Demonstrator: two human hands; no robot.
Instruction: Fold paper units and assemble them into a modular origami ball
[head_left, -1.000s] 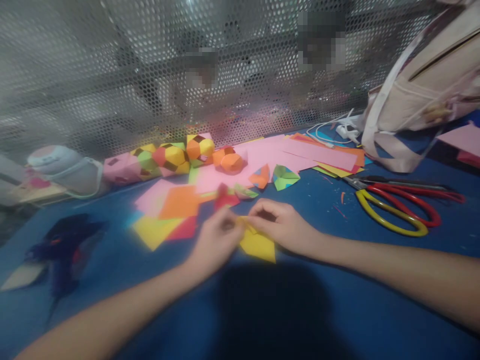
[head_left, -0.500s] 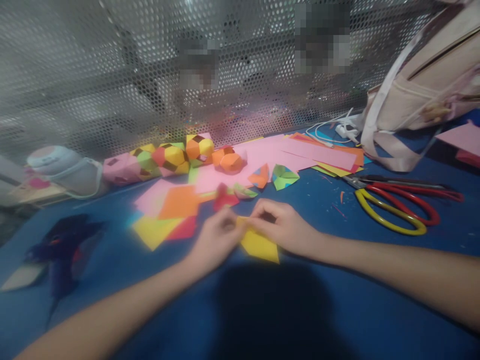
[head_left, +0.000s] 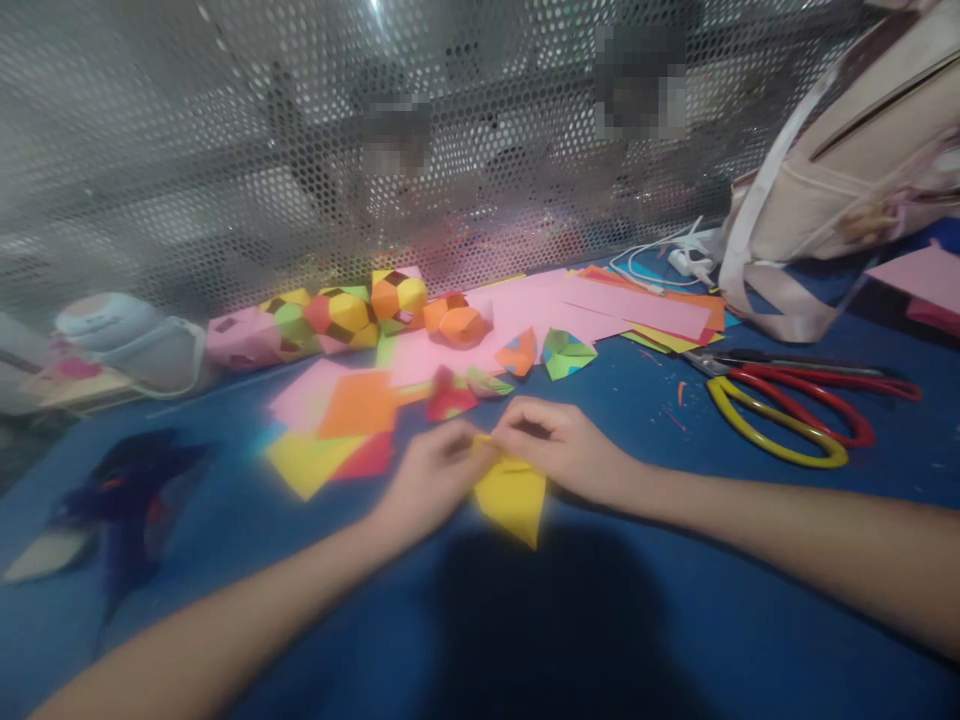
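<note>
Between both hands is a small piece of yellow paper (head_left: pixel 514 500), its lower corner pointing towards me. My left hand (head_left: pixel 433 468) pinches its upper left edge, while my right hand (head_left: pixel 559 440) grips the upper right part with thumb and curled fingers. The fingertips of the two hands nearly meet, and they cover the paper's top edge. Just beyond the hands lie small folded paper pieces: a red one (head_left: pixel 450 395), an orange one (head_left: pixel 517 352) and a green one (head_left: pixel 568 353).
Loose paper squares (head_left: pixel 360 403) lie left of my hands, with a glue gun (head_left: pixel 131 510) farther left. Folded paper balls (head_left: pixel 341 318) line the perforated metal screen (head_left: pixel 315 200). Pink sheets (head_left: pixel 517 315) lie behind. Scissors (head_left: pixel 784 420) and a bag (head_left: pixel 847 170) are right.
The yellow paper has turned, so its lower corner now points more directly towards me and slightly left. Both hands keep their hold in nearly the same place.
</note>
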